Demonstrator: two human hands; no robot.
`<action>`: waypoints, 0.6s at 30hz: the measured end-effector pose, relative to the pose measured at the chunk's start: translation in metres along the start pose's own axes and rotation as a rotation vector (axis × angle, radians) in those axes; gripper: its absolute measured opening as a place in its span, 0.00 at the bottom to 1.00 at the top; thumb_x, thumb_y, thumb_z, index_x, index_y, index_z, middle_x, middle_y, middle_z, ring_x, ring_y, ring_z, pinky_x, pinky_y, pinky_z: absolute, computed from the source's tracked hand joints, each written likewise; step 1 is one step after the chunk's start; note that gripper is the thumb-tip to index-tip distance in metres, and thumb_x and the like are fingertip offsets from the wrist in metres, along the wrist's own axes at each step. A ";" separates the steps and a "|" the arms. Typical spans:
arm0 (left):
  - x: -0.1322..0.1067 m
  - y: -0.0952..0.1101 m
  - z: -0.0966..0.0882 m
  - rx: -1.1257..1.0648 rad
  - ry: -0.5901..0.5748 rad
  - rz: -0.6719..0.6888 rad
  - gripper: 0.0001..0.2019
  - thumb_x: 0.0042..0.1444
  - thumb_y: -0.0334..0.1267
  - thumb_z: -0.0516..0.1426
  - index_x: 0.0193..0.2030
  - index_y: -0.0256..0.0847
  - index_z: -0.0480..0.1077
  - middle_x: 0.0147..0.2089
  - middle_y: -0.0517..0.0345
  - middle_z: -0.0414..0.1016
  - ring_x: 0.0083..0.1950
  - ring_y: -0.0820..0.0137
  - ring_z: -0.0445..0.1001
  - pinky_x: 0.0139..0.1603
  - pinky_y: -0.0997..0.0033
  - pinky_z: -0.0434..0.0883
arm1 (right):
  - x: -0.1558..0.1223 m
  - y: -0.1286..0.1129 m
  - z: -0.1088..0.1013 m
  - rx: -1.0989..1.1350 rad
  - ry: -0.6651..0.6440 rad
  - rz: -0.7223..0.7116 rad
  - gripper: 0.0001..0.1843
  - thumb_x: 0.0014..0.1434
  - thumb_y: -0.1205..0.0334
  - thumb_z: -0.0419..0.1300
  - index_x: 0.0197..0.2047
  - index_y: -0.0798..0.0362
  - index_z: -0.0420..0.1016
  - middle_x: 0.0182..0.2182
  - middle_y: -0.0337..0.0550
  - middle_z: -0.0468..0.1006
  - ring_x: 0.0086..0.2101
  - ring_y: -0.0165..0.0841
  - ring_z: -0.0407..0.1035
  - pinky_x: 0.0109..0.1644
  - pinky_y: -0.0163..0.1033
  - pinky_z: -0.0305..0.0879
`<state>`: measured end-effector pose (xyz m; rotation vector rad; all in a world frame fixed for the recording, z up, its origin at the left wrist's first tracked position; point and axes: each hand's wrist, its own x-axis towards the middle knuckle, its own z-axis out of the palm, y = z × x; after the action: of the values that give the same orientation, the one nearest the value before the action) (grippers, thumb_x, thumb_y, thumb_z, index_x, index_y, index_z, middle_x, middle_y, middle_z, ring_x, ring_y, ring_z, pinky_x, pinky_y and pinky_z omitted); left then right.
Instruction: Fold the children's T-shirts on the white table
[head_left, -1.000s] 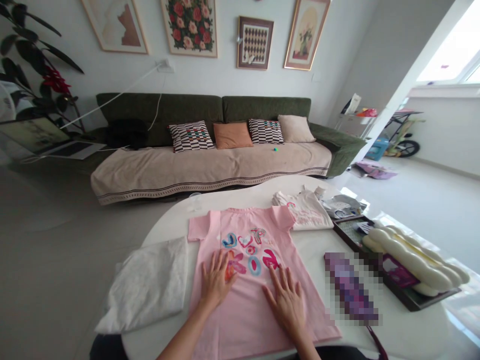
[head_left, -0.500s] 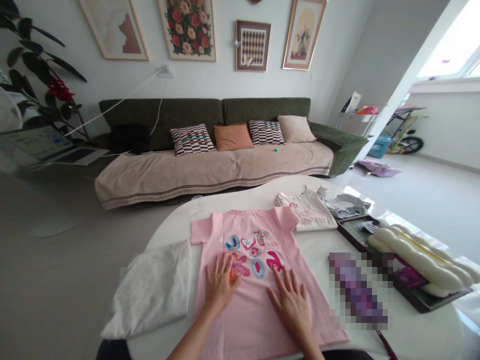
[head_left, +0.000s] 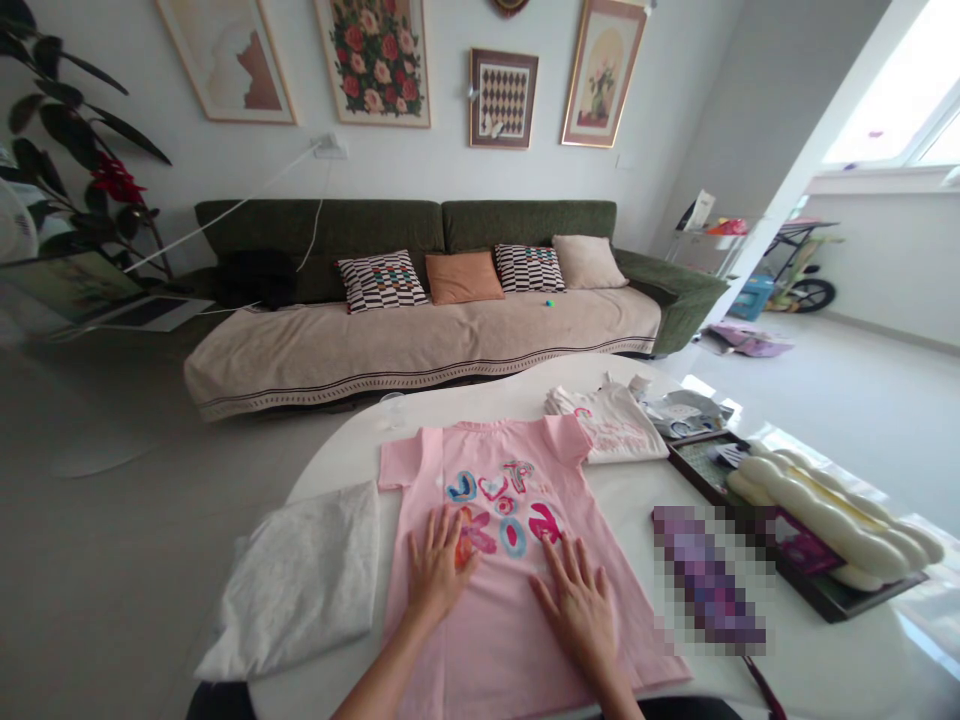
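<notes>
A pink T-shirt (head_left: 495, 620) with a colourful printed front lies spread out on the white table (head_left: 337, 455), its collar away from me. My left hand (head_left: 437, 568) rests flat on the shirt's left half, fingers spread over the edge of the print. On the right half, my right hand (head_left: 579, 605) also lies flat with fingers apart, its tips just below the print. Neither hand grips the fabric. Left of the shirt is a folded light grey garment (head_left: 307, 575). A folded white garment (head_left: 611, 425) with pink print lies beyond the right sleeve.
On the right, a dark tray (head_left: 840, 605) holds a cream, puffy object (head_left: 832, 510). Nearer lies a purple item (head_left: 709, 580), blurred by pixelation. A silvery packet (head_left: 686, 412) sits behind the tray. Past the table stands a green sofa (head_left: 525, 220) with cushions.
The camera view has shifted slightly. Both hands stay flat in the same places on the pink T-shirt, and nothing on the table has visibly moved.
</notes>
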<state>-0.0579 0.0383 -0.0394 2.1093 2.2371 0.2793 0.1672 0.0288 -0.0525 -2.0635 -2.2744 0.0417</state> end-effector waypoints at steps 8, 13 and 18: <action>0.000 0.000 0.000 0.002 0.021 0.007 0.29 0.55 0.49 0.46 0.64 0.50 0.45 0.67 0.62 0.41 0.66 0.58 0.36 0.60 0.42 0.39 | 0.002 0.001 0.004 -0.004 -0.001 0.002 0.34 0.57 0.41 0.40 0.63 0.44 0.43 0.63 0.41 0.42 0.61 0.44 0.32 0.58 0.57 0.39; 0.000 0.000 0.001 -0.009 0.017 0.002 0.29 0.55 0.48 0.46 0.64 0.50 0.45 0.67 0.62 0.41 0.66 0.58 0.37 0.60 0.42 0.38 | 0.002 0.001 0.004 -0.004 -0.008 0.004 0.34 0.57 0.41 0.40 0.63 0.44 0.43 0.63 0.42 0.42 0.61 0.44 0.31 0.58 0.57 0.39; 0.000 0.001 0.000 -0.017 0.008 -0.002 0.30 0.54 0.49 0.47 0.64 0.49 0.46 0.67 0.62 0.41 0.66 0.58 0.37 0.61 0.43 0.37 | 0.001 0.000 0.002 -0.005 -0.022 0.011 0.34 0.57 0.41 0.41 0.63 0.44 0.43 0.63 0.42 0.42 0.61 0.44 0.32 0.58 0.57 0.39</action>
<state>-0.0573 0.0381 -0.0394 2.1014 2.2329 0.3057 0.1672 0.0302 -0.0540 -2.0890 -2.2780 0.0597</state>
